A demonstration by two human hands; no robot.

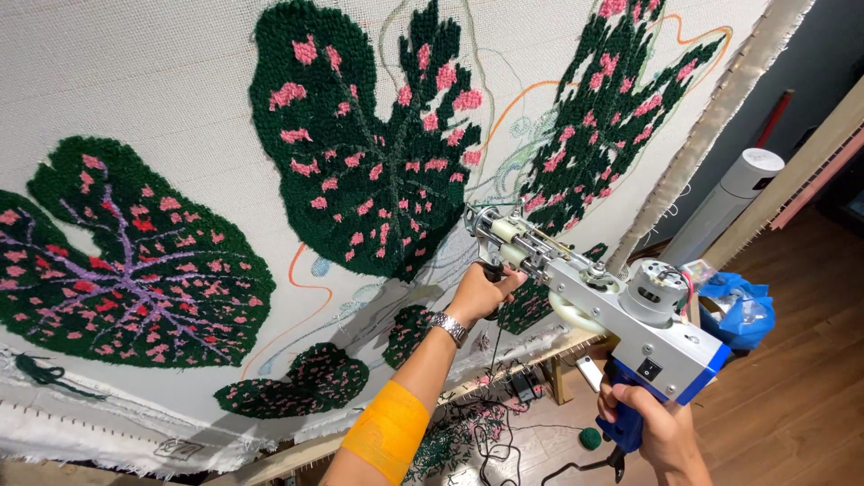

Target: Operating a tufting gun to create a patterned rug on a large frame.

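Head view: both hands (481, 292) press metal tufting gun (598, 306) against woven cloth (162, 81).

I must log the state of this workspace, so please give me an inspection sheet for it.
Surface: white backing cloth on a frame, tufted with dark green leaves with pink spots.
Job's things: tufting gun, tip at the cloth.
Clutter: yarn scraps on the floor, blue bag.
Grips: left hand on the front handle, right hand on the blue rear handle.
Cables: black cord on the floor.
Surroundings: wooden floor, white cylinder.
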